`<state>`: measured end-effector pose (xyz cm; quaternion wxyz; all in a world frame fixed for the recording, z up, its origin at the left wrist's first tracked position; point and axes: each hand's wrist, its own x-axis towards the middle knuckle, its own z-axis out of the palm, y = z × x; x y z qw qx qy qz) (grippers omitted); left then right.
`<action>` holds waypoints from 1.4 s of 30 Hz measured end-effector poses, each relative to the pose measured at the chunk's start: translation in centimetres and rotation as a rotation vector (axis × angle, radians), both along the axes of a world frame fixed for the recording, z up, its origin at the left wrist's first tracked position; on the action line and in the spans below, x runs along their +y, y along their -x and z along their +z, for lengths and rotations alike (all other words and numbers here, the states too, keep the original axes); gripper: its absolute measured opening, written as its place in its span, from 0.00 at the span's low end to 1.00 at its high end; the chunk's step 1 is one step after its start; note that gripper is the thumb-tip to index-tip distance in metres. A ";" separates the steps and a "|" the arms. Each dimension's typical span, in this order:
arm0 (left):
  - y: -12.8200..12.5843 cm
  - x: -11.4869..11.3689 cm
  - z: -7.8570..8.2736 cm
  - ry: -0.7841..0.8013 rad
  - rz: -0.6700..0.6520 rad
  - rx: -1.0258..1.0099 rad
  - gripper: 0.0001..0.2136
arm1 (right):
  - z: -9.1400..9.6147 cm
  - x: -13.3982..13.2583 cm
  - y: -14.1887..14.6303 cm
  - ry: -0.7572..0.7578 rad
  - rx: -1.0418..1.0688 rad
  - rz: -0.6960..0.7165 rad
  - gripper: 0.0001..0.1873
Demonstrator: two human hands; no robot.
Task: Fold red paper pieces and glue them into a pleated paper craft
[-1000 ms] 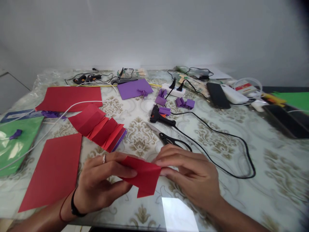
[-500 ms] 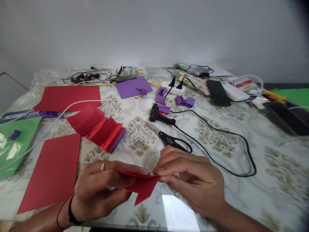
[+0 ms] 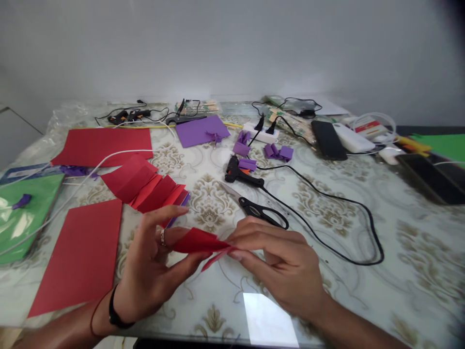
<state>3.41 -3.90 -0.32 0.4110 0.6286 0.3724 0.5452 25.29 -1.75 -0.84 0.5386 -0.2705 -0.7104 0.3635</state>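
A small folded piece of red paper [image 3: 198, 241] is held up between my two hands, above the near part of the table. My right hand [image 3: 279, 266] pinches its right end between thumb and fingers. At its left side, my left hand [image 3: 156, 266] has the thumb under the paper and a finger behind it, with the index finger raised. Just beyond my right hand lie black-handled scissors [image 3: 259, 211], blades toward the upper left. A pleated red paper strip [image 3: 145, 184] rests behind my left hand, partly covered by it.
A black glue gun [image 3: 241, 174] lies past the scissors, its cord looping right. Purple folded pieces [image 3: 278, 152] sit near a white power strip [image 3: 263, 133]. Red sheets [image 3: 82, 257] lie at left beside a green pack [image 3: 25, 218]. Phones [image 3: 329, 139] lie at right.
My left hand has opened up, its index finger lifted off the paper. The red paper has turned and is raised slightly, now seen more edge-on. My right hand keeps its pinch.
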 end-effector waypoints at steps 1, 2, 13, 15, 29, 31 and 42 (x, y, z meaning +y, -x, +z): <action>-0.1 0.2 0.2 0.045 -0.027 -0.008 0.26 | 0.0 0.0 0.0 0.012 -0.010 -0.007 0.08; -0.1 0.4 0.3 0.083 -0.036 -0.012 0.25 | 0.0 0.0 -0.1 0.039 -0.027 -0.010 0.08; -0.5 0.2 0.8 0.261 0.015 -0.061 0.17 | -0.3 -0.3 0.2 0.319 -0.076 0.008 0.09; -0.8 0.4 1.0 0.317 0.037 -0.092 0.16 | -0.5 -0.4 0.2 0.361 -0.058 0.008 0.07; -0.5 1.5 0.5 0.467 -0.074 0.106 0.03 | -0.8 0.5 0.3 0.592 -0.206 -0.051 0.17; -0.4 1.7 0.7 0.505 -0.103 0.078 0.04 | -0.9 0.5 0.2 0.587 -0.187 -0.055 0.18; 0.0 2.0 0.4 0.648 -0.223 0.063 0.11 | -0.9 0.6 0.3 0.655 -0.228 0.019 0.20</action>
